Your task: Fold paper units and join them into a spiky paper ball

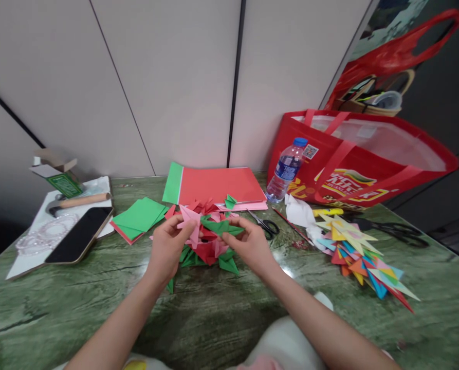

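Note:
In the middle of the head view, my left hand (167,241) pinches a pink folded paper piece (190,222) between thumb and fingers. Across from it, my right hand (251,244) grips a green folded paper piece (218,226) whose left tip comes up close to the pink one; whether they touch I cannot tell. Below and behind both hands lies a pile of red, pink and green folded paper pieces (206,253), partly covered by my fingers. One small green folded piece (230,201) rests on the paper stack behind.
Red and green paper sheets (221,185) lie against the wall. Green paper squares (140,216), a phone (78,236) and a hammer (80,201) are on the left. Scissors (268,226), a water bottle (287,172), a red bag (368,154) and colourful folded paper (362,259) stand or lie on the right.

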